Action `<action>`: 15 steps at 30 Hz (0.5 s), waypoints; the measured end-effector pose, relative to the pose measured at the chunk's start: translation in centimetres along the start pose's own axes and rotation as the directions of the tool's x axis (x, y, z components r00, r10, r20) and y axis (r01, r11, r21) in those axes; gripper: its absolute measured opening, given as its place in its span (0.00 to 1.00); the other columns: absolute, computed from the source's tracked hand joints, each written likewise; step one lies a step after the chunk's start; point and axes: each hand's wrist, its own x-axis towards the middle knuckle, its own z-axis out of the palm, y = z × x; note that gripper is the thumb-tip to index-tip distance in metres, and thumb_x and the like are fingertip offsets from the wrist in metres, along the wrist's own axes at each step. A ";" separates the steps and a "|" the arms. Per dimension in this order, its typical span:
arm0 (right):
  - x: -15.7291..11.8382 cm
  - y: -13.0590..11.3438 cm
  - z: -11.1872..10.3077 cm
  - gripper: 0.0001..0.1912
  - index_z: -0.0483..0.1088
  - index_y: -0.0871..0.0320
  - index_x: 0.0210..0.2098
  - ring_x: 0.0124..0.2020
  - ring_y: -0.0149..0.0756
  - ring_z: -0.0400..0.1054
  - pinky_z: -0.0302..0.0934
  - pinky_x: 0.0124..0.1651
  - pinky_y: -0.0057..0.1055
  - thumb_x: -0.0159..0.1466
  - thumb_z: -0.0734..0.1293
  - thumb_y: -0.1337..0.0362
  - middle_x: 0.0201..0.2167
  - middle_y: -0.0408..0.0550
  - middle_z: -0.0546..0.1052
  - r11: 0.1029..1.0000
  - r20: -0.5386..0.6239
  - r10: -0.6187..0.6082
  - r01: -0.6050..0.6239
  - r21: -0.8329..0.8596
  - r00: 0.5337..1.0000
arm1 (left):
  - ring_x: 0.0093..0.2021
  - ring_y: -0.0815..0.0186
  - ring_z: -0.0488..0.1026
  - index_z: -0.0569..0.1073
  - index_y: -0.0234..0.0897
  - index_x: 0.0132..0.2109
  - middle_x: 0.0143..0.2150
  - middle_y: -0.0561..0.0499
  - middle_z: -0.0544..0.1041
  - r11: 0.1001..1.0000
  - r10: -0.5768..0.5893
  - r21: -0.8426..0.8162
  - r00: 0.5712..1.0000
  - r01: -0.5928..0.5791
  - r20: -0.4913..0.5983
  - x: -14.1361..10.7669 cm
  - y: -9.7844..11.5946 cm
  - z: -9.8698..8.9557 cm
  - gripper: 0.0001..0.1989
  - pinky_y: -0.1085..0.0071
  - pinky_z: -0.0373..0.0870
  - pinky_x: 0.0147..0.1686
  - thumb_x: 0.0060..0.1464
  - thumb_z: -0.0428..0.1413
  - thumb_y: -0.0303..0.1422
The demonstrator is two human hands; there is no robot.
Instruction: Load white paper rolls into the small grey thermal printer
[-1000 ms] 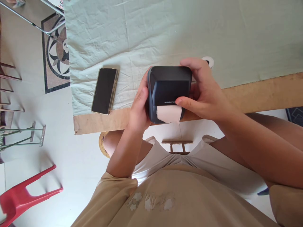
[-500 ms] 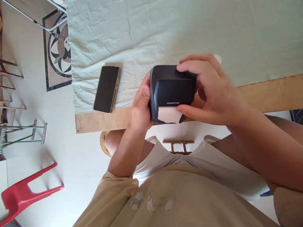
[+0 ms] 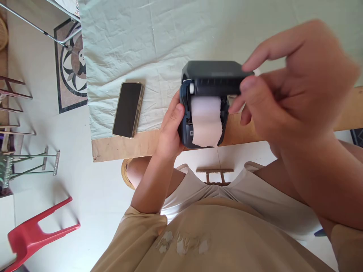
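L hand (image 3: 169, 132) grasps printer (image 3: 185, 136) by its L side, over table's (image 3: 124, 147) near edge; R hand (image 3: 300, 90) pinches raised lid (image 3: 215, 68) at R corner. Risks: uneven pull on lid may twist printer out of L grip; torn-edged paper (image 3: 206, 124) may snag if lid drops.

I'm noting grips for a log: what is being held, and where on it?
A printer: the left hand grips the left side of its body, and the right hand holds the right end of its raised lid.

Blk printer (image 3: 186, 130), lid (image 3: 212, 70) up, wht paper (image 3: 207, 121) out
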 end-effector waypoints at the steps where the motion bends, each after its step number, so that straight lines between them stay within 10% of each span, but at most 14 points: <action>1: 0.1 -0.1 0.1 0.10 0.74 0.49 0.49 0.46 0.41 0.85 0.76 0.34 0.42 0.82 0.66 0.51 0.46 0.47 0.79 0.999 -0.099 -0.012 0.016 0.040 0.995 | 0.83 0.47 0.69 0.81 0.54 0.63 0.65 0.48 0.84 1.000 0.005 -0.011 1.000 -0.005 0.008 0.0 0.1 0.1 0.31 0.50 0.77 0.76 0.71 0.53 0.67; 4: 0.4 -0.2 0.7 0.09 0.71 0.51 0.43 0.48 0.40 0.85 0.74 0.33 0.40 0.80 0.68 0.56 0.51 0.47 0.80 0.995 -0.223 -0.094 0.096 0.000 0.970 | 0.84 0.47 0.68 0.82 0.53 0.61 0.65 0.49 0.84 0.998 0.035 -0.053 0.999 -0.033 0.039 -0.1 0.4 0.6 0.28 0.52 0.76 0.76 0.72 0.55 0.64; 10: 0.4 0.2 1.3 0.07 0.78 0.50 0.42 0.28 0.40 0.66 0.45 0.30 0.40 0.72 0.67 0.59 0.32 0.48 0.80 0.862 0.148 -0.089 0.151 -0.484 0.985 | 0.87 0.45 0.62 0.83 0.52 0.64 0.68 0.49 0.84 0.996 0.090 -0.024 0.988 -0.088 0.122 -0.1 0.7 0.2 0.28 0.53 0.74 0.79 0.70 0.59 0.62; 15: 0.5 1.0 1.4 0.16 0.79 0.46 0.54 0.25 0.39 0.61 0.47 0.29 0.37 0.68 0.72 0.53 0.34 0.47 0.81 0.863 0.313 -0.004 0.162 -0.478 0.950 | 0.83 0.45 0.70 0.83 0.53 0.65 0.67 0.50 0.85 0.999 0.052 -0.021 0.984 -0.049 0.169 -0.3 1.1 -0.1 0.28 0.53 0.76 0.79 0.73 0.56 0.62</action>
